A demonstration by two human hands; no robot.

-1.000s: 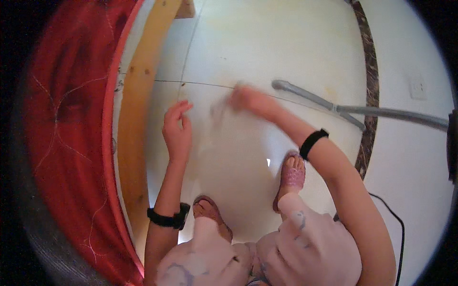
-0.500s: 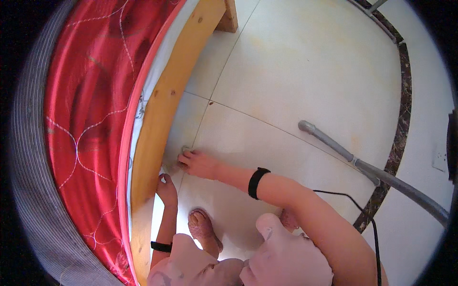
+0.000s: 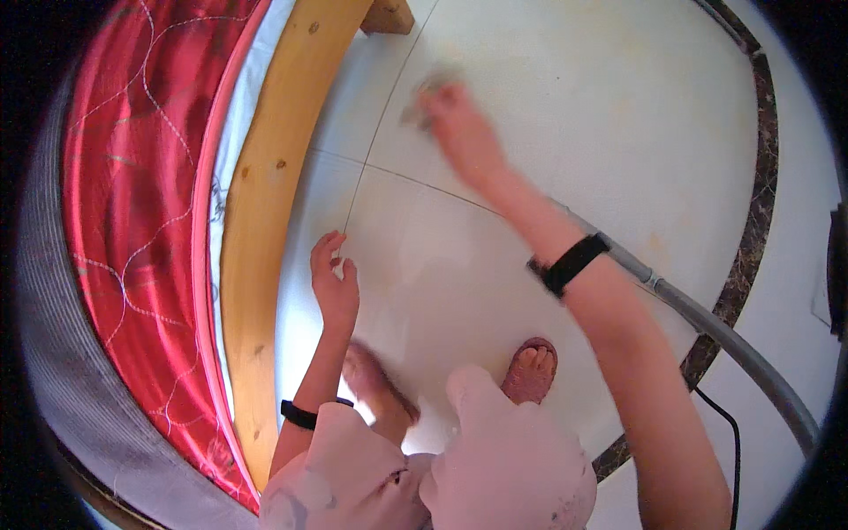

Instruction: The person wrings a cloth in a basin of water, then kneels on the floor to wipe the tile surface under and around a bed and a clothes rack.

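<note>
My right hand (image 3: 452, 119) is stretched far forward over the tiled floor, smeared by motion. Its fingers are closed on a small grey-green crumpled thing (image 3: 417, 113), too blurred to name. Nearer to me, beside the wooden bed rail (image 3: 256, 212), my left hand (image 3: 334, 281) hangs above the floor. Its fingers are loosely bent and apart, with nothing seen between them. Each wrist wears a black band.
Red quilted bedding (image 3: 132, 230) covers the bed on the left, and a wooden bed leg (image 3: 389, 16) stands at the far end. A grey metal tube (image 3: 707, 322) crosses the right side, partly behind my right forearm. My slippered feet (image 3: 532, 371) stand below.
My right hand has swung forward and to the right, away from the bed rail. My left hand has drawn out from beside the rail. A brown speck on the tile joint no longer shows.
</note>
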